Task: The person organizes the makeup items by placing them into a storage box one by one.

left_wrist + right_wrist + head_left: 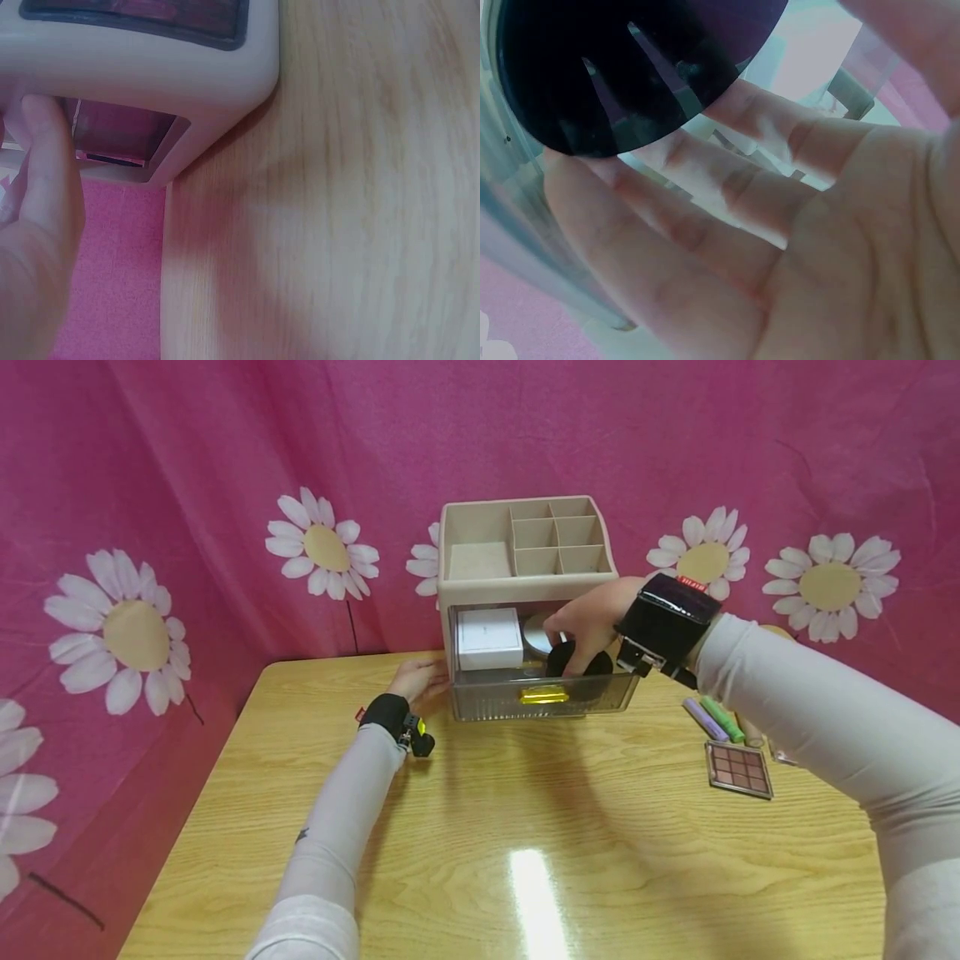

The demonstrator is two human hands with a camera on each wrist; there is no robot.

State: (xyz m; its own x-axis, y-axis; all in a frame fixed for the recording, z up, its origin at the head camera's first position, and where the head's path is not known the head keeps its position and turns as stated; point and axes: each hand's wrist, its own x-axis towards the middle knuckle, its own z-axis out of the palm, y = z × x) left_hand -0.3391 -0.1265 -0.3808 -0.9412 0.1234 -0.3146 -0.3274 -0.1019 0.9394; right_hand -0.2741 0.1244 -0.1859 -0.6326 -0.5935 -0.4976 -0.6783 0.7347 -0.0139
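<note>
A cream cosmetics organizer (525,585) stands at the back of the table, its clear drawer (495,702) pulled out. My left hand (418,681) rests against the organizer's left side; in the left wrist view a finger (49,157) lies straight along its wall. My right hand (596,614) reaches down into the drawer and holds a glossy black round compact (622,67) by its edge. In the right wrist view the fingertips touch its rim. Beside it in the drawer lie a white box (489,639) and a silvery round item (536,635).
An eyeshadow palette (738,768) lies on the right of the table. Behind it are a purple tube (705,718) and a green tube (722,718), with more items partly hidden by my right arm. A pink flowered curtain (390,460) hangs behind the table.
</note>
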